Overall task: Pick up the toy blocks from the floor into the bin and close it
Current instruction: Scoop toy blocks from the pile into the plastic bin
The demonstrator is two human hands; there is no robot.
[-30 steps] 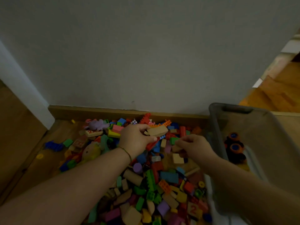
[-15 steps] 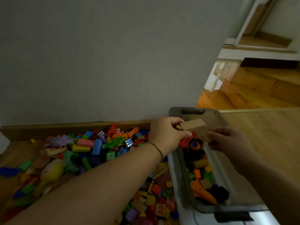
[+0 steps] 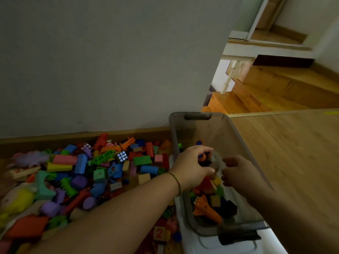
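My left hand hovered over the open bin. Its fingers and thumb were curved apart like a letter C, and I saw no block between them. My right hand was just beside it on the right, also over the bin, with fingers loosely curled and gripping nothing. Both forearms reached in from the near side. The left one passed above the toy blocks, which lay in a big heap on the floor, left of the bin. Some blocks lay inside the bin, under my hands. A thin bracelet was on my left wrist.
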